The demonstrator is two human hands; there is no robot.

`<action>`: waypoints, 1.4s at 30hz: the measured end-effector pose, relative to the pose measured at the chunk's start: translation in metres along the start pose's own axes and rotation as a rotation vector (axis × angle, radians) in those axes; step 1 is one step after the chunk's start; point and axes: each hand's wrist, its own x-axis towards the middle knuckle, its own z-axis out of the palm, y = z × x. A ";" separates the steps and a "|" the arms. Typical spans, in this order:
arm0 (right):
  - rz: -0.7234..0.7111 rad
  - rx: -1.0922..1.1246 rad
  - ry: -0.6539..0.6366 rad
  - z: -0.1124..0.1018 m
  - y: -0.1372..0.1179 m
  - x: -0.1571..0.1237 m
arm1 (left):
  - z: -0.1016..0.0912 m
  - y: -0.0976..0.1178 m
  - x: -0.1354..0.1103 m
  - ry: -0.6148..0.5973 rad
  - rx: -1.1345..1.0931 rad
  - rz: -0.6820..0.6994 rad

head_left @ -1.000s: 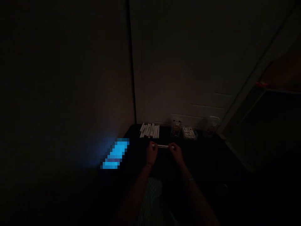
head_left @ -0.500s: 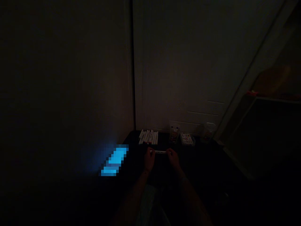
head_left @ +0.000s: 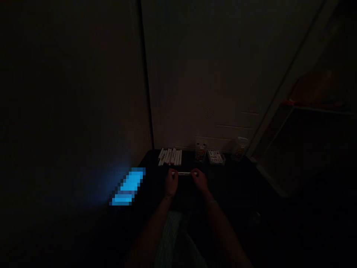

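The scene is very dark. My left hand (head_left: 170,183) and my right hand (head_left: 199,181) each pinch one end of a white marker (head_left: 184,173), held level above a dark surface (head_left: 237,178). Both hands have their fingers closed round the marker's ends. Just beyond them lies a row of several white markers (head_left: 170,156) side by side.
Behind the hands stand small packs and a clear container (head_left: 240,149) by the wall, with a flat box of coloured items (head_left: 215,157). A glowing blue screen (head_left: 128,186) lies at the left. A dark cabinet (head_left: 306,145) stands at the right.
The view has shifted, so everything sits a little further left. My hands still hold the marker by its ends, slightly closer together than a second ago.
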 end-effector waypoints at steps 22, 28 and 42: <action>0.002 -0.094 -0.010 0.000 -0.001 0.000 | -0.002 -0.002 0.001 0.007 0.044 -0.002; 0.000 -0.084 -0.007 -0.002 -0.003 -0.002 | -0.003 0.005 -0.001 0.008 0.030 -0.036; -0.048 -0.015 -0.008 0.001 0.010 -0.004 | 0.001 -0.004 -0.003 0.008 0.008 0.016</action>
